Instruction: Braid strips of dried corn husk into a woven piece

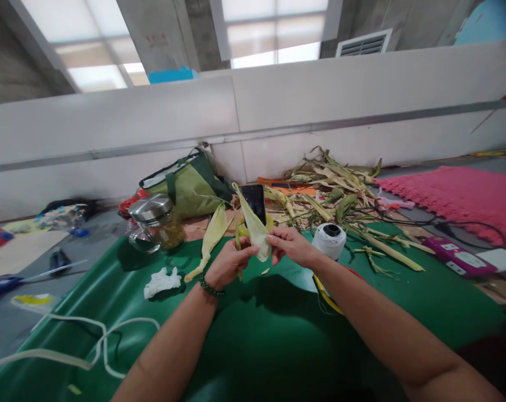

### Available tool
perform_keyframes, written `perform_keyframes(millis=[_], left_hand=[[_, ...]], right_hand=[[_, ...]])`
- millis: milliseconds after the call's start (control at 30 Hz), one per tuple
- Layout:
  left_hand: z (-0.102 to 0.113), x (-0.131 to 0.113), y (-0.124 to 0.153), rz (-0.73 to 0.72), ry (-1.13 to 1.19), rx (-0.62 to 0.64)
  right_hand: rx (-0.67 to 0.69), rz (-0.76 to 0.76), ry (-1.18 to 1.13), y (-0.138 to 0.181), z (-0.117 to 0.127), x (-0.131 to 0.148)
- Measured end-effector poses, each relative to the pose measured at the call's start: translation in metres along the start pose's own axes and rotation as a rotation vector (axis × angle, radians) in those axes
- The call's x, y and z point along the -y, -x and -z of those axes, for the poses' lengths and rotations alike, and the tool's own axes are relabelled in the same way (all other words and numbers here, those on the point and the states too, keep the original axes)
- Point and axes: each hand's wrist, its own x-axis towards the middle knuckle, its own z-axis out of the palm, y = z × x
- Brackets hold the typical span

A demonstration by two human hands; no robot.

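Note:
A pale corn husk [253, 223] is held up over the green mat [278, 346], its pointed tip away from me. My left hand [232, 258], with a beaded bracelet on the wrist, pinches its lower left edge. A narrow greenish strip [238, 241] stands up at the same fingers; whether it is a separate piece I cannot tell. My right hand [291, 245] pinches the husk's right edge with thumb and fingers. Left of my hands lies another husk bundle [213, 234], tapering toward me. A white thread spool [329, 240] stands near my right forearm.
Behind my hands are a phone [255, 202] and a yellow tape roll [270, 222]. Dry husks [332, 178] pile up at the back right. A glass jar [167, 223], green bag [190, 184] and crumpled tissue [162, 282] lie left. Yellow-handled scissors [326, 295] are partly under my right forearm.

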Motion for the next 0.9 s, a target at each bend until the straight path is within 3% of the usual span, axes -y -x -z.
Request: perform_keyframes(millis=[233,433,633,900], left_hand=[[-0.002,0.0,-0.001,-0.044,-0.085,-0.116],[-0.006,-0.001,0.002,-0.098,-0.224,-0.11],[-0.005,0.002,-0.001,-0.179,-0.217,-0.183],[-0.007,-0.001,0.001,-0.126,-0.174,-0.161]], right_hand=[[-0.101,0.008,-0.041,0.0,-0.001,-0.001],[-0.116,0.061,0.126,-0.002,-0.004,-0.006],[-0.164,0.12,0.297,-0.002,-0.009,-0.01],[-0.212,0.189,0.478,0.001,-0.012,-0.009]])
